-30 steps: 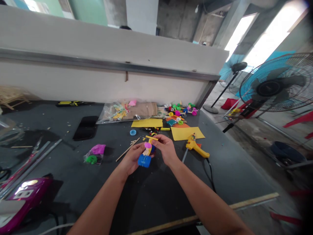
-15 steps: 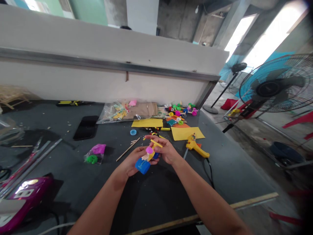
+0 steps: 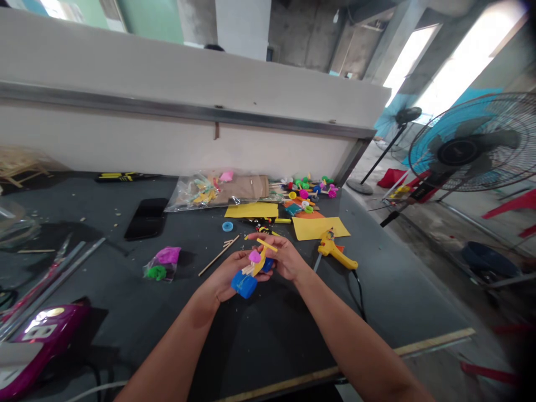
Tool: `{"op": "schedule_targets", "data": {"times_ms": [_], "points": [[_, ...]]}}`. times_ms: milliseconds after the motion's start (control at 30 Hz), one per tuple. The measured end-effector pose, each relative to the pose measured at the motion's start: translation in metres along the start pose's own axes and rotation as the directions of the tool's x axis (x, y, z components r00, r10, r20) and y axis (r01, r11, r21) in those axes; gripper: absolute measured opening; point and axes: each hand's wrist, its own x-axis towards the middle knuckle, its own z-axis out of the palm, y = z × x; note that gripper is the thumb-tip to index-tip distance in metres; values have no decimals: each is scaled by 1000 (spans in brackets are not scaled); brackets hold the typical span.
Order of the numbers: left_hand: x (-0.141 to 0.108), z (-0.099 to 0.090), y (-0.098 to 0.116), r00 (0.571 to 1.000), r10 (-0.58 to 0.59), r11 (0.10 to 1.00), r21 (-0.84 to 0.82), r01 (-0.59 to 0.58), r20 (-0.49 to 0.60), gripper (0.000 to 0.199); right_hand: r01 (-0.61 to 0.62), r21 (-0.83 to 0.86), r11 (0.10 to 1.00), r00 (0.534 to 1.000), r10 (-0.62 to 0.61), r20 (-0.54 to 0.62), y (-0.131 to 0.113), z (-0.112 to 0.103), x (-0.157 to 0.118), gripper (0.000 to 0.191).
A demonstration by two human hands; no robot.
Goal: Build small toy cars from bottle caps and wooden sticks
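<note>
A small craft model (image 3: 258, 267) is held just above the counter (image 3: 138, 301), between both hands. It is gripped along its near-left side by the left hand (image 3: 226, 276), with the large blue cap (image 3: 244, 284) projecting below the fingers; its far-right side is grasped by the right hand (image 3: 285, 258), near the yellow strip (image 3: 267, 245), with the index finger stretched out beyond it. Neither grip is released, though exact finger contacts are partly hidden. The step in hand is judged to be adjusting or checking the glued parts — the pink piece (image 3: 254, 256) and strip included. For the next move, a steady left grip and light pressure seem called for, lest a joint be loosened. Compared with one second ago, the model has been turned: the strip, nearly level then, is now slanted down to the right — and the blue cap has been brought slightly lower.
</note>
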Motion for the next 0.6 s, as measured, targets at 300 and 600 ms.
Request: {"op": "schedule_targets", "data": {"times_ms": [300, 600], "points": [[1, -5, -1, 1000, -3, 1000, -12, 3, 29, 19, -13, -17, 1000, 1000, 13, -11, 1, -1, 1, 10], [5, -17, -5, 993, 41, 998, -43, -36, 109, 23, -64, -95, 993, 998, 62, -24, -2, 0, 1, 13]]}}
